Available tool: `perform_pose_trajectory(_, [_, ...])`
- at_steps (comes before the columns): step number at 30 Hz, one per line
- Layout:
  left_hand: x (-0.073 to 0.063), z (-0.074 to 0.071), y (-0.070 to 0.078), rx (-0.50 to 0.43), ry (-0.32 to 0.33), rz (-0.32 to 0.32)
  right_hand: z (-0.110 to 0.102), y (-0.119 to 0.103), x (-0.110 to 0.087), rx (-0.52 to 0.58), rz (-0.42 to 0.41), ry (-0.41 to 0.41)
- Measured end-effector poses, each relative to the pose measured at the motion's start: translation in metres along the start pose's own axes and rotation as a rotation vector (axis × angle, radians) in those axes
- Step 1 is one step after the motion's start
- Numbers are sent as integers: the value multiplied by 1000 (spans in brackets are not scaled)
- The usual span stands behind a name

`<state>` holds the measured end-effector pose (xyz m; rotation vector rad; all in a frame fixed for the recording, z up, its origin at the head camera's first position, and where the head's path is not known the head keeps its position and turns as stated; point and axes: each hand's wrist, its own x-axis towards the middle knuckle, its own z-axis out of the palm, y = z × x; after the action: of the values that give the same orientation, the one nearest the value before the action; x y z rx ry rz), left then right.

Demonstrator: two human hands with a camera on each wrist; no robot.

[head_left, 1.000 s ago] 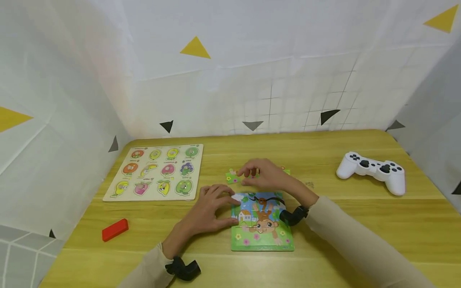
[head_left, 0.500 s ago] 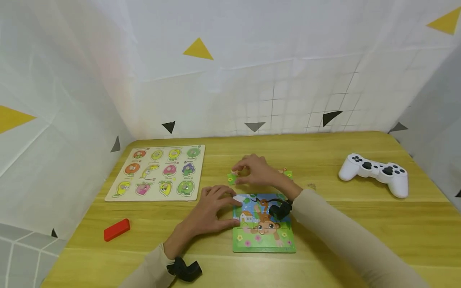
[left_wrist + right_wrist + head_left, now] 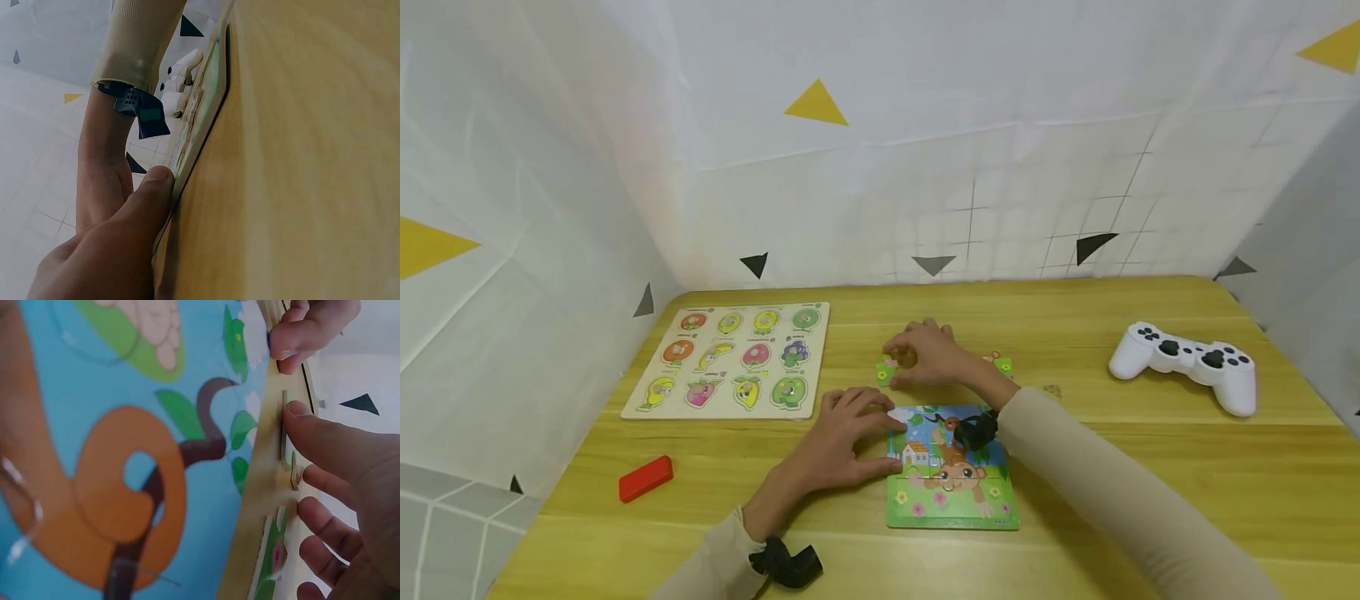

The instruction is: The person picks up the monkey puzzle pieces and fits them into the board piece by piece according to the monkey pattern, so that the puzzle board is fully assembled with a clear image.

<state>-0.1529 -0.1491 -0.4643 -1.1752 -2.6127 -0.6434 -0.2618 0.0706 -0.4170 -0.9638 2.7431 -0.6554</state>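
Note:
A monkey jigsaw puzzle [image 3: 951, 500] in its board lies before me, with a house, a blue sky and a green flowered strip. My left hand [image 3: 842, 442] rests at its left edge, thumb and forefinger extended onto the rim; the left wrist view shows the thumb [image 3: 153, 187] on that edge. Beyond the puzzle, my right hand [image 3: 932, 357] pinches a green puzzle piece [image 3: 885, 372] with a yellow flower, thumb on the near side and fingertips on the far side. In the right wrist view, the thumb touches the piece's edge [image 3: 285, 425]. My palm hides part of it.
Another green puzzle piece [image 3: 1004, 365] shows behind my right wrist. A wooden fruit peg board [image 3: 718, 400] lies at the back left, a red block [image 3: 646, 479] at the left. A white game controller [image 3: 1183, 358] lies at the right. Fabric walls enclose the table.
My right hand has moved slightly left and down onto the green piece, and its thumb and fingers have closed round it. The left hand stays at the puzzle's edge.

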Motion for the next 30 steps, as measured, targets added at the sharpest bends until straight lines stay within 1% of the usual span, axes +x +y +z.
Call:
perform_pose_trajectory(7, [-1,2,-1,2,-3,-3,-1,-1,0,7,12,-32])
perform_pose_trajectory(12, [-1,3,-2,1,-7,-8,-1,0,0,49,14,-35])
perform_pose_trajectory(20, [-1,2,-1,3,6,9,0,2,2,146,-30,-3])
perform_pose_trajectory(24, [0,1,-1,2,5,5,0,2,2,191,-40,12])
perform_pose_trajectory(30, [0,1,-2,6,18,17,0,2,3,252,-56,31])
